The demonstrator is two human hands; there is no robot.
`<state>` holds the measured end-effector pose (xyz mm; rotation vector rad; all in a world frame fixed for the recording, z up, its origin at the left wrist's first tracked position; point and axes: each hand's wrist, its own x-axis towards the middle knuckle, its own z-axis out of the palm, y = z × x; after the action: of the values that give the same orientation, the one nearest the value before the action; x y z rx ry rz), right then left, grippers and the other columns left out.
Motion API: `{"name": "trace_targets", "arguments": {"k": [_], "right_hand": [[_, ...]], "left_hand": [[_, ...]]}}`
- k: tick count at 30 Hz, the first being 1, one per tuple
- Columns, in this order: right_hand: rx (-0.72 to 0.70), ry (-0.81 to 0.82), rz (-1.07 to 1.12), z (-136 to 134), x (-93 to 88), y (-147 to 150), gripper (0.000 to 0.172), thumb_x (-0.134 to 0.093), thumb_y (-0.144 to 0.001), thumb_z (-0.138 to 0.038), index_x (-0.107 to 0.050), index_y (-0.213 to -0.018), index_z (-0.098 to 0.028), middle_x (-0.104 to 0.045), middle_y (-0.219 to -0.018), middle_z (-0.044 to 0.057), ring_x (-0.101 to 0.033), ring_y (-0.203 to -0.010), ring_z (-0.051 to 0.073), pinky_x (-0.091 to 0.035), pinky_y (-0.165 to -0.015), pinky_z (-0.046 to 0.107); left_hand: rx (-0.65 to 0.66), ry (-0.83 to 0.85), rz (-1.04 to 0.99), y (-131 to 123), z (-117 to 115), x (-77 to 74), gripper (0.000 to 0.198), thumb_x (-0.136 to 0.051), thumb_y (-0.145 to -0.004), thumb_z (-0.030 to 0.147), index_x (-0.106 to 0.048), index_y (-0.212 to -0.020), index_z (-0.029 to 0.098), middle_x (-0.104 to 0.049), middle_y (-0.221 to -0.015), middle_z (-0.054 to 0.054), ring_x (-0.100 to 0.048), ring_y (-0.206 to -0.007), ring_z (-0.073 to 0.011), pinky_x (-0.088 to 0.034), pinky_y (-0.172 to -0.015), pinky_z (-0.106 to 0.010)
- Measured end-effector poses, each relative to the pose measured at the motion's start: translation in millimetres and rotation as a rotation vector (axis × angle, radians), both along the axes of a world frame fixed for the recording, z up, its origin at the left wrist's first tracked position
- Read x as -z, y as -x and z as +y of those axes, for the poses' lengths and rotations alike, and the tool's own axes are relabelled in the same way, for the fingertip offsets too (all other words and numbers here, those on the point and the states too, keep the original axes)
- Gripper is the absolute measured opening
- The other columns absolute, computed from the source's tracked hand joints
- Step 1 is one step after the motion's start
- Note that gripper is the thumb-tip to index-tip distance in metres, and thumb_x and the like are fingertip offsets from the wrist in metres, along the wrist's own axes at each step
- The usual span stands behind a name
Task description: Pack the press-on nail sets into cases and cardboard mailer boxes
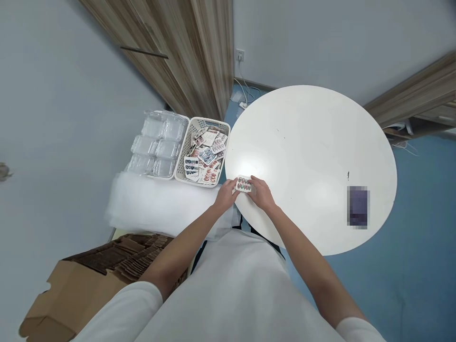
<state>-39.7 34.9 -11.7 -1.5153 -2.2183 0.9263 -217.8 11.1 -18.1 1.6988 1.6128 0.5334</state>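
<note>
Between my two hands, over the near left edge of the white round table point(313, 142), is a small card of press-on nails point(243, 184) in rows of red, green and grey. My left hand point(225, 194) grips its left side with thumb and fingers. On the other side, my right hand point(262, 191) closes on the card's right end. Left of the table, a white plastic basket point(202, 184) holds a heap of similar nail cards point(208, 154) in several colours.
Clear plastic boxes point(156, 145) stand stacked beside the basket. White wrapping sheet point(153, 202) lies in front of them, with brown cardboard boxes point(81, 285) at the lower left. A pixelated dark object point(358, 207) rests on the table's right side.
</note>
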Motion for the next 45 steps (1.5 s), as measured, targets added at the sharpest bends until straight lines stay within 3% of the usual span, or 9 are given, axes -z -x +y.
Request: {"name": "trace_targets", "arguments": {"k": [6,14,18,21,26,34,45], "right_hand": [[-0.059,-0.009,-0.168,8,11.5,3,0.042,-0.056,-0.072,-0.023,-0.049,-0.114,-0.021,-0.044,-0.13,0.006,-0.041,-0.114,0.026,-0.034,-0.091,0.043],[-0.079,-0.008,-0.217,8,12.7,4,0.043,-0.052,-0.075,-0.028,-0.046,-0.118,-0.023,-0.037,-0.135,0.004,-0.035,-0.118,0.026,-0.03,-0.093,0.041],[-0.022,-0.014,-0.184,-4,11.4,3,0.053,-0.049,-0.076,-0.039,-0.038,-0.125,-0.022,-0.032,-0.137,0.008,-0.032,-0.12,0.027,-0.028,-0.093,0.042],[0.04,-0.024,-0.184,-21,9.3,6,0.057,-0.048,-0.076,-0.047,-0.037,-0.126,-0.022,-0.033,-0.136,0.01,-0.031,-0.121,0.028,-0.027,-0.094,0.042],[0.009,-0.018,-0.282,-39,5.4,14,0.058,-0.047,-0.075,-0.051,-0.039,-0.125,-0.023,-0.032,-0.137,0.011,-0.027,-0.122,0.031,-0.021,-0.093,0.046],[-0.015,-0.03,-0.331,-20,4.4,25,0.057,-0.042,-0.077,-0.051,-0.038,-0.126,-0.022,-0.03,-0.139,0.011,-0.024,-0.123,0.032,-0.017,-0.093,0.048],[-0.04,-0.027,-0.382,-13,3.4,27,0.06,-0.042,-0.077,-0.052,-0.034,-0.13,-0.023,-0.027,-0.14,0.01,-0.022,-0.124,0.033,-0.017,-0.092,0.048]], "left_hand": [[0.056,-0.013,0.195,-3,8,14.6,0.049,-0.049,-0.077,0.022,-0.04,-0.125,0.016,-0.051,-0.095,-0.008,-0.05,-0.09,-0.0221,-0.04,-0.078,-0.033],[0.122,-0.007,0.342,-3,8,12.2,0.047,-0.044,-0.08,0.026,-0.039,-0.125,0.014,-0.051,-0.095,-0.01,-0.049,-0.09,-0.0238,-0.039,-0.071,-0.032],[0.119,-0.034,0.288,-1,-3,6.6,0.052,-0.045,-0.079,0.029,-0.034,-0.128,0.016,-0.049,-0.109,-0.012,-0.045,-0.102,-0.0264,-0.036,-0.081,-0.037],[0.168,-0.083,0.272,1,-15,1.5,0.051,-0.043,-0.081,0.031,-0.033,-0.129,0.018,-0.043,-0.125,-0.013,-0.037,-0.116,-0.0275,-0.028,-0.093,-0.041],[0.247,-0.092,0.331,0,-26,-1.9,0.051,-0.04,-0.082,0.032,-0.033,-0.13,0.016,-0.037,-0.134,-0.013,-0.027,-0.125,-0.029,-0.016,-0.099,-0.045],[0.188,-0.086,0.342,0,-13,0.2,0.055,-0.037,-0.082,0.03,-0.026,-0.134,0.016,-0.03,-0.138,-0.013,-0.018,-0.13,-0.029,-0.014,-0.099,-0.048],[0.218,-0.082,0.413,3,-6,6.2,0.057,-0.034,-0.083,0.032,-0.021,-0.135,0.013,-0.023,-0.142,-0.012,-0.011,-0.132,-0.0276,-0.017,-0.1,-0.046]]}}
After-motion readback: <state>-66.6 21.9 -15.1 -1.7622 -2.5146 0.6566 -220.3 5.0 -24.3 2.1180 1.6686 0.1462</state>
